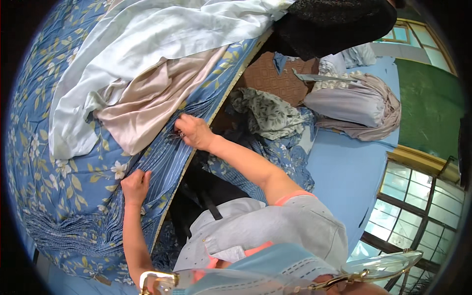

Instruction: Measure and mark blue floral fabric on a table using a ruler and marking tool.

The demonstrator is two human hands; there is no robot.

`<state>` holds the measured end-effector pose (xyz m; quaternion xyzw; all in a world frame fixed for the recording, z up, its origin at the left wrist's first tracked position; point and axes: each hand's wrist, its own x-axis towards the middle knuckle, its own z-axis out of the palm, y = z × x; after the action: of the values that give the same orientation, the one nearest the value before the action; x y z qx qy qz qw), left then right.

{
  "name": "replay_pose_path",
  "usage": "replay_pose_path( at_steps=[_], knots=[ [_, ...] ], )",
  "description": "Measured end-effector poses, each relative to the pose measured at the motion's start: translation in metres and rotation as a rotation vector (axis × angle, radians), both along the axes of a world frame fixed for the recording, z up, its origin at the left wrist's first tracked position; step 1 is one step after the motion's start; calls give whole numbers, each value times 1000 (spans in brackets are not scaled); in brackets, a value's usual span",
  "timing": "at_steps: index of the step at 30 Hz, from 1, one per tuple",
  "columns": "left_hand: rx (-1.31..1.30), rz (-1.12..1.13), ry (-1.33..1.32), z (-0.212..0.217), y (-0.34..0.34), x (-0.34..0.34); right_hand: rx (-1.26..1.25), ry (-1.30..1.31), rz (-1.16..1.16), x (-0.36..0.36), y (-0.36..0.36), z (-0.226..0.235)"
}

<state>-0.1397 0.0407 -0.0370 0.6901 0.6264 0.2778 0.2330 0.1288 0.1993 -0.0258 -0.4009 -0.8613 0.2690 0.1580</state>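
Observation:
Blue floral fabric (73, 191) covers the table, with its striped edge gathered in tight folds along the near side. My left hand (135, 187) is closed at these folds, thumb pressed against the fingers, pinching the blue cloth. Farther along the same edge, my right hand (195, 132) is closed around a small dark metal tool (178, 133); my fingers hide most of it, so its kind is unclear. Beige satin-like cloth (137, 108) lies just beyond my hands, on top of the blue fabric. Over it spreads a crumpled white cloth (142, 44).
A pale marked strip (223, 101) runs along the table's edge. Black textured cloth (339, 24) lies at the far end. Beside the table are heaped leaf-print cloth (270, 113) and more blue floral fabric (246, 162). Greyish garments (349, 103) are piled farther right, near windows (413, 196).

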Motion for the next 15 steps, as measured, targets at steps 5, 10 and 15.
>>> replay_pose_path(
  at_steps=[5, 10, 15],
  knots=[
    [6, -1, -18, 0, 1, 1, -8, 2, 0, 1, 1, 3],
    [3, -5, -5, -2, -1, 0, -43, -18, -7, 0, -1, 3],
    [-10, 0, -8, -1, 0, 1, -68, -49, -3, 0, 0, 5]
  ],
)
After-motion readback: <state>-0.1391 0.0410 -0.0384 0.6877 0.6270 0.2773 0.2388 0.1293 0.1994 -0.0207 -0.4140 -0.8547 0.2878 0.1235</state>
